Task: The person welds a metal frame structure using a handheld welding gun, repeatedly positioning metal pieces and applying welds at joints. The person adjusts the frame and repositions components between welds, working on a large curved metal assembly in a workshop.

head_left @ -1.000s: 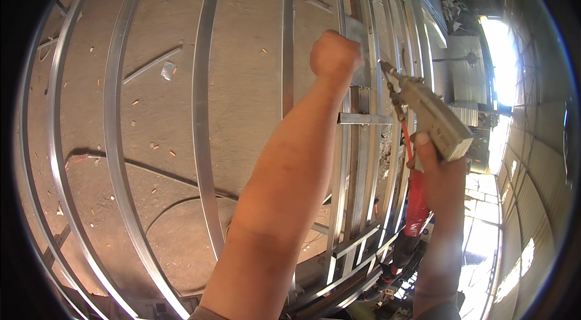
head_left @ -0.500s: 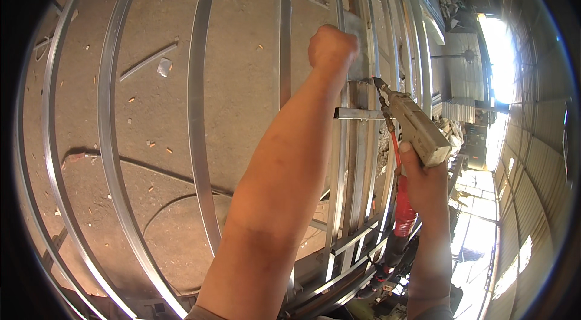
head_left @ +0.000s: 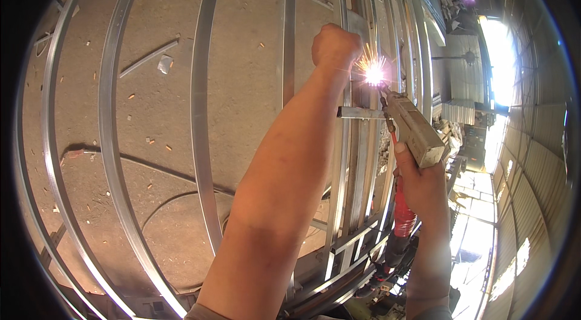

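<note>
My right hand (head_left: 420, 184) grips a beige, boxy welding gun (head_left: 414, 126) with a red-wrapped handle (head_left: 403, 211) and a thin red line along its side. At the gun's nozzle a bright white-pink arc (head_left: 374, 73) throws orange sparks upward. The glare hides the exact spot on the metal. My left hand (head_left: 334, 47) is closed in a fist just left of the sparks, against the steel bars beside a flat grey plate (head_left: 357, 22). What its fingers hold is hidden. A short square tube (head_left: 361, 113) lies crosswise just below the arc.
Long steel tubes (head_left: 201, 108) run away from me in parallel over a dirt floor (head_left: 154, 108). On the floor lie a loose metal strip (head_left: 149, 58), cables (head_left: 151, 166), and small scraps. To the right, corrugated sheet walls (head_left: 538, 144) and bright openings show.
A bright arc with flying sparks has appeared at the welding gun's nozzle. Both hands stay nearly in place, and the view has shifted slightly.
</note>
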Demonstrator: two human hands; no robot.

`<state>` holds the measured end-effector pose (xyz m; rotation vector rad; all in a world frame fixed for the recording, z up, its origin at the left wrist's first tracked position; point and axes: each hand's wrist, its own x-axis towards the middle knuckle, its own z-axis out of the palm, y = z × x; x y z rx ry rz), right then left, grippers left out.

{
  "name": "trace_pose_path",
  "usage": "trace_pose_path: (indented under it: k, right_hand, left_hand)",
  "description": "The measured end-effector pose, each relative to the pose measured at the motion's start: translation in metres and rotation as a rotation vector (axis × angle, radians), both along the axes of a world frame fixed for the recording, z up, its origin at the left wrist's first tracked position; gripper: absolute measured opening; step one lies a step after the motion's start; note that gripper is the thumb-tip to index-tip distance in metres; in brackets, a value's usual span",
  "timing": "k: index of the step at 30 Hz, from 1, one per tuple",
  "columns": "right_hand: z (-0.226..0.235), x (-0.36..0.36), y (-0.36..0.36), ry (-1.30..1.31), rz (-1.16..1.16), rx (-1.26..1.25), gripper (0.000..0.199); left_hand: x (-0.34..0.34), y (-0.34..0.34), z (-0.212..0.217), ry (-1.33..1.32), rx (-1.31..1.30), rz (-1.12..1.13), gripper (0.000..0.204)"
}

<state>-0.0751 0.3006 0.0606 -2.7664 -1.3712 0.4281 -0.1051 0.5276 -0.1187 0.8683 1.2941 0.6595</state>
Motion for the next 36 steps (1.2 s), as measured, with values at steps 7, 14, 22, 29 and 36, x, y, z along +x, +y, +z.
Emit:
trace_pose_path:
  k: [7,14,22,29,36]
  right_hand:
    - [0.004,-0.003,0.0,-0.029,-0.018,-0.048,0.043]
    - [0.006,-0.006,0.0,-0.028,0.031,-0.019,0.044]
    - [0.009,-0.007,-0.002,-0.019,0.015,-0.037,0.047]
    - [0.026,-0.011,-0.013,0.046,-0.148,0.068,0.042]
    - [0.078,0.003,-0.075,0.214,-0.128,0.181,0.044]
  left_hand:
    - [-0.002,-0.001,0.002,-0.012,-0.004,0.002,0.033]
    - [-0.005,-0.001,0.005,-0.007,-0.016,-0.017,0.03]
    - [0.003,0.0,-0.002,-0.008,-0.01,0.016,0.03]
    - [0.005,-0.004,-0.004,-0.007,0.023,0.073,0.03]
    - [0.001,-0.002,-0.01,-0.304,-0.034,0.042,0.065]
